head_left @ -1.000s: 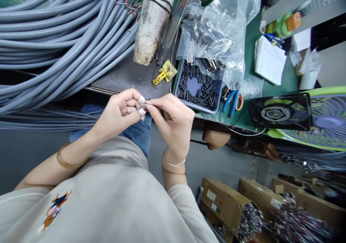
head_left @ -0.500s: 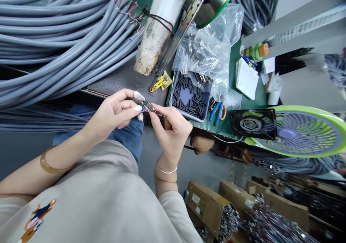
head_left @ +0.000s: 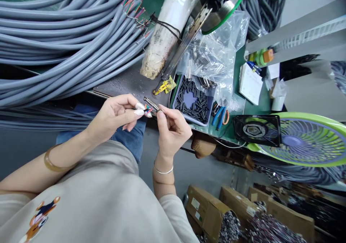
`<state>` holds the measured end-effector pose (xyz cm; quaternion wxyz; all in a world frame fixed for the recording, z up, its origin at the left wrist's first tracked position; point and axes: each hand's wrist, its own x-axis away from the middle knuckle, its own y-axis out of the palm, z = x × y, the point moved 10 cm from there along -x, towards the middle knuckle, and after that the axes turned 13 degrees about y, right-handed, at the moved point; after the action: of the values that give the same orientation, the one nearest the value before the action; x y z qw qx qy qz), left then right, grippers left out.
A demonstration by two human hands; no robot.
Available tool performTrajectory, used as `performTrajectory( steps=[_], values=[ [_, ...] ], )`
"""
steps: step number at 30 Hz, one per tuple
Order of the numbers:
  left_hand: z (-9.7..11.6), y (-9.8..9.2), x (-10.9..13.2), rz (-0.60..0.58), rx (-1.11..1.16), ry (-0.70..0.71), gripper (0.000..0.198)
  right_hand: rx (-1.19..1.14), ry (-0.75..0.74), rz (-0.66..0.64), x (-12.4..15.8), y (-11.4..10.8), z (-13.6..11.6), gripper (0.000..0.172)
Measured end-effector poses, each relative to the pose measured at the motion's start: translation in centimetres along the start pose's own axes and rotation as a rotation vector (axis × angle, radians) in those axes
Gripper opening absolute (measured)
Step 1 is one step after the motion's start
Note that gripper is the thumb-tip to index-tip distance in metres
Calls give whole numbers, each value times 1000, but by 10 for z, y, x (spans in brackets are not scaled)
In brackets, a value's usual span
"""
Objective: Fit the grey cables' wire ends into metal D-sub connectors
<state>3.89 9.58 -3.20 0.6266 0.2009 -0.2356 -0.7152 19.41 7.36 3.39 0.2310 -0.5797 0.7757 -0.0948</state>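
A small metal connector (head_left: 151, 105) with coloured wires at its near end is held between both hands over the bench edge. My left hand (head_left: 119, 115) pinches the coloured wires just behind it with thumb and forefinger. My right hand (head_left: 173, 127) grips the connector's right end with closed fingertips. A bangle is on the left wrist and a thin silver bracelet on the right.
Thick grey cables (head_left: 62, 44) fill the bench's left side. A blue tray of small black tubes (head_left: 192, 100), clear bags of metal parts (head_left: 213, 55), blue pliers (head_left: 220, 115), a black fan (head_left: 256, 130) and a green fan (head_left: 305, 140) lie right. Cardboard boxes (head_left: 208, 207) sit below.
The connector has turned so its long metal face shows, and my hands have drawn slightly apart. The view has shifted a little.
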Motion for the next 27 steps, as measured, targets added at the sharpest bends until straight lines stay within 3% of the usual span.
performTrajectory(
  steps=[4,8,10,18,22,27],
  values=[
    [4,-1,-3,21,-37,9,28,72,-93,-11,1,-4,-12,19],
    [8,-8,-6,50,-132,0,28,-146,-115,131,1,-31,-20,21],
    [10,-12,-7,60,-172,14,27,-190,-92,138,1,-36,-20,22],
    [19,-11,-9,94,-342,103,28,111,-198,-50,6,1,-24,11],
    [33,-10,-10,164,-469,219,17,68,-153,-59,2,12,-11,4],
    [44,-4,-14,171,-573,317,13,-36,-124,-59,-4,13,-6,9]
  ],
)
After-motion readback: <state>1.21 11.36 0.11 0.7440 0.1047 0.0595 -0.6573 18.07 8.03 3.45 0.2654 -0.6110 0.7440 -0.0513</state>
